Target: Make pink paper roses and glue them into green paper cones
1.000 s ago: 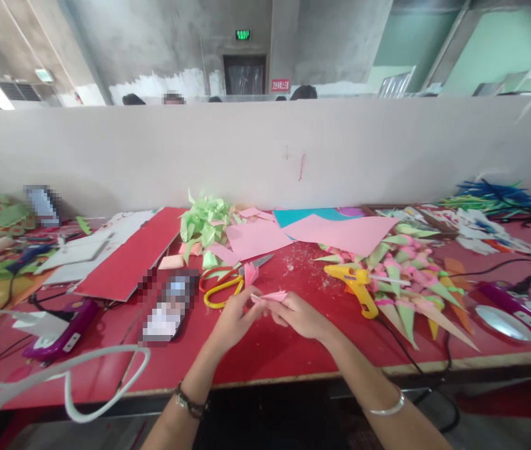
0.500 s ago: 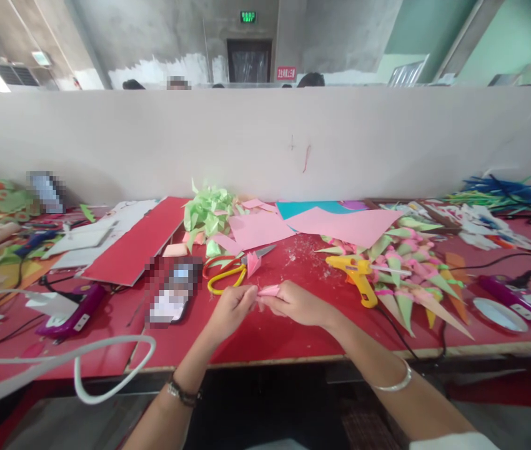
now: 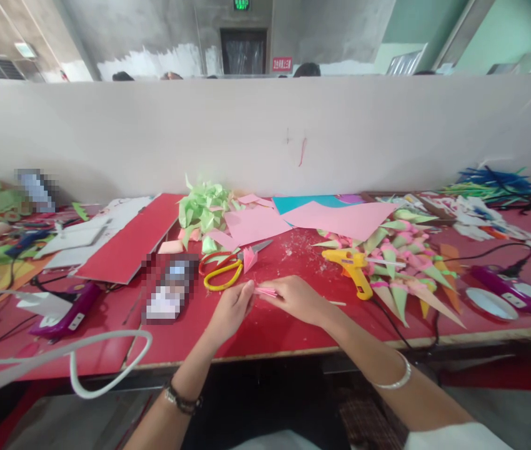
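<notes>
Both of my hands meet over the red table [image 3: 265,337] near its front edge. My left hand [image 3: 230,308] and my right hand [image 3: 293,297] pinch a small folded pink paper piece [image 3: 265,291] between their fingertips. Most of that piece is hidden by my right hand's fingers. Just behind my left hand lie yellow-and-red scissors [image 3: 225,272] with a pink paper scrap [image 3: 248,257] by the blades. A yellow glue gun [image 3: 353,269] rests to the right of my right hand.
Pink paper sheets [image 3: 335,220] and a pile of green folded paper [image 3: 203,214] lie farther back. Several green-and-pink paper cones [image 3: 406,275] spread at the right. A phone [image 3: 170,291], purple tools [image 3: 66,315], a white cable [image 3: 82,375] and a red board [image 3: 129,244] are on the left.
My hands stay together on the pink piece, which is now more hidden by my right hand's fingers. The camera view has dropped slightly.
</notes>
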{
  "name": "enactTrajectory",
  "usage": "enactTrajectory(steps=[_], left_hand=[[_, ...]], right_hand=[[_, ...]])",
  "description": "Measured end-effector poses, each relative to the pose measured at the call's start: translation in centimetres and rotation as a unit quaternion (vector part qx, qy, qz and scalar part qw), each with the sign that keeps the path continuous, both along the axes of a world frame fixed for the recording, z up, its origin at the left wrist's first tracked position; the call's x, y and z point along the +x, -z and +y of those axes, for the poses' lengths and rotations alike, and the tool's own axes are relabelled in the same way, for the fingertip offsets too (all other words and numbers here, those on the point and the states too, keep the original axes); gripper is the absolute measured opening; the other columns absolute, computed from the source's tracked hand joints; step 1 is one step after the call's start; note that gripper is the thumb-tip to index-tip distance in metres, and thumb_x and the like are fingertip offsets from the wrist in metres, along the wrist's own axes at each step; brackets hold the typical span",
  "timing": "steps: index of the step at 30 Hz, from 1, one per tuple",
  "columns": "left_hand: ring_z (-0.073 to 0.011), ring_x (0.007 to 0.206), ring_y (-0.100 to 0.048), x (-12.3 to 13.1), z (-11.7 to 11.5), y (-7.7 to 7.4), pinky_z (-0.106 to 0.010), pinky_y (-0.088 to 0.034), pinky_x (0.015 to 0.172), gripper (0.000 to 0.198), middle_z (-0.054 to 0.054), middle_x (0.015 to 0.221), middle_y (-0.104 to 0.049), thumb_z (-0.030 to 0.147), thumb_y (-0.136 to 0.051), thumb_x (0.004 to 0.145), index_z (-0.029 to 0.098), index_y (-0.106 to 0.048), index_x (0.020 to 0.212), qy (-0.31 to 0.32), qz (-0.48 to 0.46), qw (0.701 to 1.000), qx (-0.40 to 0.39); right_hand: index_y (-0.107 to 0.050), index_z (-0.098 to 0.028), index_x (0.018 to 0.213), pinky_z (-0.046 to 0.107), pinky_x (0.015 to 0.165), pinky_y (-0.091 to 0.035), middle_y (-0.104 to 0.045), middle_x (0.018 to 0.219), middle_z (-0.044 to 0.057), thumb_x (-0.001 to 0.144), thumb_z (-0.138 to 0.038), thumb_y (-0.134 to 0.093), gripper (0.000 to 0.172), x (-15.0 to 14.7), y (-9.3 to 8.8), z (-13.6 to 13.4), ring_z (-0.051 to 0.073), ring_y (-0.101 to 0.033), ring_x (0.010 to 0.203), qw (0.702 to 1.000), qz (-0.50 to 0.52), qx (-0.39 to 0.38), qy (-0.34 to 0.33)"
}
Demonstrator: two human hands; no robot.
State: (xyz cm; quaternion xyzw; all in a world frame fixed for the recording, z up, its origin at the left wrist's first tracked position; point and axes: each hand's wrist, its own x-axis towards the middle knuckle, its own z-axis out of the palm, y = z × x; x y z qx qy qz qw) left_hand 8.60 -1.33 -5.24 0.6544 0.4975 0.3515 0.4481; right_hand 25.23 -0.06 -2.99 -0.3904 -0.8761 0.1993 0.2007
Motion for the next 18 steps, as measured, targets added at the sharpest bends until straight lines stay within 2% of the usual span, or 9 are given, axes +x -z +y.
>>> enactTrajectory(steps=[5, 8, 10, 12, 13, 15, 16, 18], left_hand=[[-0.0074, 0.045, -0.032, 0.3, -0.4, 0.1, -0.022, -0.024, 0.045, 0.042, 0.005, 0.047, -0.034, 0.042, -0.027, 0.086, 0.017, -0.035, 0.053, 0.000, 0.070, 0.995, 0.067], [-0.0098, 0.052, -0.042, -1.1, -0.5, 0.5, -0.022, -0.032, 0.051, 0.036, 0.003, 0.054, -0.044, 0.038, -0.031, 0.086, 0.016, -0.045, 0.060, -0.013, 0.119, 0.987, 0.105], [-0.0139, 0.070, -0.051, -3.6, -0.4, 1.0, -0.025, -0.040, 0.064, 0.026, -0.002, 0.073, -0.056, 0.036, -0.037, 0.084, 0.017, -0.053, 0.076, -0.084, 0.142, 0.972, 0.165], [-0.0190, 0.086, -0.052, -7.3, -0.1, 1.6, -0.031, -0.042, 0.076, 0.025, -0.006, 0.089, -0.057, 0.037, -0.043, 0.079, 0.017, -0.054, 0.088, -0.214, 0.166, 0.936, 0.223], [-0.0221, 0.094, -0.051, -9.3, 0.2, 2.0, -0.035, -0.042, 0.081, 0.030, -0.008, 0.096, -0.056, 0.040, -0.045, 0.077, 0.017, -0.053, 0.095, -0.285, 0.177, 0.915, 0.223], [-0.0290, 0.107, -0.044, -13.4, 0.9, 2.7, -0.043, -0.038, 0.089, 0.047, -0.012, 0.107, -0.052, 0.044, -0.053, 0.068, 0.015, -0.051, 0.105, -0.384, 0.211, 0.885, 0.159], [-0.0308, 0.109, -0.043, -15.1, 1.2, 3.1, -0.045, -0.038, 0.090, 0.057, -0.014, 0.113, -0.049, 0.044, -0.057, 0.063, 0.014, -0.048, 0.111, -0.407, 0.210, 0.882, 0.109], [-0.0300, 0.105, -0.049, -17.6, 1.9, 3.6, -0.043, -0.043, 0.085, 0.074, -0.017, 0.119, -0.046, 0.042, -0.060, 0.060, 0.012, -0.037, 0.123, -0.380, 0.157, 0.912, 0.004]], right_hand=[[-0.064, -0.018, 0.096, 0.023, 0.068, -0.041, -0.068, 0.088, 0.007, 0.085, -0.028, -0.043, 0.025, 0.1, 0.5, -0.3, 0.018, -0.062, 0.079, 0.999, 0.018, -0.035, 0.013], [-0.062, -0.019, 0.104, 0.026, 0.074, -0.043, -0.067, 0.097, 0.007, 0.084, -0.026, -0.044, 0.027, 0.4, 1.5, -0.5, 0.019, -0.062, 0.086, 0.998, 0.034, -0.050, 0.024], [-0.060, -0.020, 0.109, 0.028, 0.077, -0.044, -0.066, 0.101, 0.007, 0.085, -0.026, -0.042, 0.030, 0.9, 2.3, -0.8, 0.019, -0.061, 0.090, 0.996, 0.052, -0.056, 0.043], [-0.058, -0.022, 0.111, 0.029, 0.081, -0.044, -0.064, 0.106, 0.006, 0.087, -0.028, -0.040, 0.031, 1.6, 3.3, -1.1, 0.019, -0.060, 0.094, 0.994, 0.065, -0.060, 0.069], [-0.058, -0.022, 0.111, 0.029, 0.083, -0.044, -0.064, 0.107, 0.006, 0.087, -0.028, -0.039, 0.031, 2.0, 3.7, -1.3, 0.019, -0.060, 0.095, 0.992, 0.066, -0.058, 0.087], [-0.058, -0.024, 0.111, 0.030, 0.085, -0.044, -0.064, 0.107, 0.004, 0.087, -0.029, -0.040, 0.031, 2.7, 4.4, -1.6, 0.019, -0.060, 0.096, 0.991, 0.045, -0.055, 0.110], [-0.059, -0.025, 0.111, 0.030, 0.085, -0.044, -0.064, 0.107, 0.004, 0.087, -0.029, -0.039, 0.031, 2.9, 4.7, -1.7, 0.019, -0.060, 0.096, 0.991, 0.032, -0.054, 0.117], [-0.059, -0.026, 0.111, 0.030, 0.084, -0.045, -0.064, 0.106, 0.003, 0.087, -0.029, -0.039, 0.031, 3.2, 5.1, -1.9, 0.019, -0.060, 0.095, 0.991, 0.009, -0.053, 0.123]])
